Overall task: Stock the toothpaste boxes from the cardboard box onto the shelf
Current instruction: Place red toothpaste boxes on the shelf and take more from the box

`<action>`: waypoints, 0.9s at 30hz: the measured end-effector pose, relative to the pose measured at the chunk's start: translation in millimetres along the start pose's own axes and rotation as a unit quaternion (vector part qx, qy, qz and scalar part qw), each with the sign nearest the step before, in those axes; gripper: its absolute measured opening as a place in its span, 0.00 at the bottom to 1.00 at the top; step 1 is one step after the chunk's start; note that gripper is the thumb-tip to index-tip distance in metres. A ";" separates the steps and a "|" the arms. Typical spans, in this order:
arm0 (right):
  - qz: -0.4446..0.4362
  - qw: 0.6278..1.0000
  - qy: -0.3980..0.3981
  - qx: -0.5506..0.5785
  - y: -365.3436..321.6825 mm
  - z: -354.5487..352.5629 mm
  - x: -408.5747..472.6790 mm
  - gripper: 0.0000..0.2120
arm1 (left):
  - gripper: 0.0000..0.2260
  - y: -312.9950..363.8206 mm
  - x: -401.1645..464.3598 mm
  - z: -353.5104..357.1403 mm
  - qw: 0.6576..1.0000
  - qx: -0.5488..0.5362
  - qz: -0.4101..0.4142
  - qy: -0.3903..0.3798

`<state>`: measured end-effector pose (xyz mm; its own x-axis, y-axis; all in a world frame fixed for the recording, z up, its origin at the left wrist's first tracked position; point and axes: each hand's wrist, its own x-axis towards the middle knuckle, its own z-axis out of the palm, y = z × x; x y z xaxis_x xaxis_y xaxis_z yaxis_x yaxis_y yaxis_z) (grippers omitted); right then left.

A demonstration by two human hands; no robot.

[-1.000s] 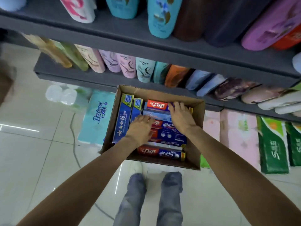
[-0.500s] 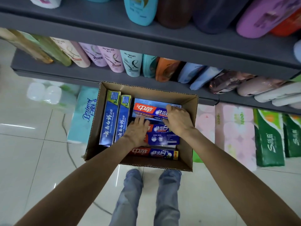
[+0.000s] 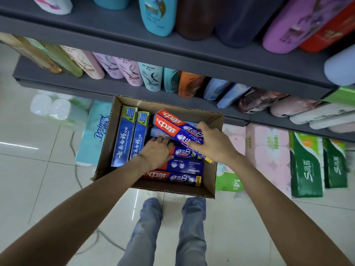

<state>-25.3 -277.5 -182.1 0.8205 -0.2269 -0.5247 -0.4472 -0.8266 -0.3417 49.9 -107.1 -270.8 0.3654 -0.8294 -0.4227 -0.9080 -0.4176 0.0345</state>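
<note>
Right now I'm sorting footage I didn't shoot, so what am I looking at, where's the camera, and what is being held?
No machine here: the camera sits on a person's head, looking down along both bare arms. An open cardboard box stands on the tiled floor before grey shelves of bottles. It holds toothpaste boxes. The right hand grips a red-and-blue toothpaste box, tilted with its far end raised. The left hand rests on the boxes still inside; whether it grips one is unclear. Tissue packs lie around.

The right hand (image 3: pixel 215 144) has lifted a red-and-blue toothpaste box (image 3: pixel 177 127) (tilted now) off the stack
</note>
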 end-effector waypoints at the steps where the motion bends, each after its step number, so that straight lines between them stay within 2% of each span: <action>1: -0.008 1.000 0.017 -0.010 0.1 -8.3 -8.9 0.25 | 0.22 -1.2 -8.1 -9.0 1.000 0.003 0.006 0.015; 3: -0.017 0.998 0.056 -0.023 0.1 -25.5 -30.9 0.25 | 0.22 -5.5 -28.9 -31.6 1.000 -0.004 0.005 0.026; 6: -0.012 0.995 0.088 0.046 -0.6 -46.9 -66.7 0.23 | 0.23 -17.8 -63.9 -70.0 0.998 -0.043 -0.040 0.019; 9: -0.007 0.985 0.091 0.150 -5.4 -62.9 -99.9 0.22 | 0.27 -35.8 -101.8 -109.8 0.978 -0.166 -0.122 0.034; 11: 0.013 0.979 0.108 0.174 -10.4 -73.9 -121.0 0.21 | 0.30 -43.8 -125.5 -134.6 0.941 -0.294 -0.164 0.026; 14: 0.041 0.963 0.139 0.229 -15.5 -91.1 -149.9 0.19 | 0.30 -48.0 -154.7 -173.0 0.859 -0.477 -0.185 0.034; 16: 0.057 0.953 0.162 0.248 -14.5 -102.8 -168.7 0.18 | 0.28 -45.9 -166.1 -197.6 0.819 -0.548 -0.162 0.055; 21: 0.053 0.927 0.229 0.291 -9.0 -146.8 -215.4 0.28 | 0.29 -38.6 -169.4 -276.6 0.772 -0.627 -0.058 0.089; 23: 0.042 0.916 0.261 0.302 -2.1 -167.5 -231.3 0.28 | 0.25 -31.4 -162.9 -309.9 0.762 -0.639 -0.034 0.104; 25: 0.035 0.905 0.303 0.296 7.2 -191.2 -246.1 0.28 | 0.15 -20.0 -153.0 -342.4 0.735 -0.665 0.002 0.133; 27: 0.016 0.897 0.345 0.275 16.2 -215.4 -260.6 0.29 | 0.10 -2.3 -141.8 -375.1 0.710 -0.685 0.039 0.158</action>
<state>-169.6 -342.7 117.1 0.7441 -0.6680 0.0017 -0.4275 -0.4781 -0.7672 77.1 -127.7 128.8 0.5495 -0.8211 -0.1543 0.0456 -0.1549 0.9869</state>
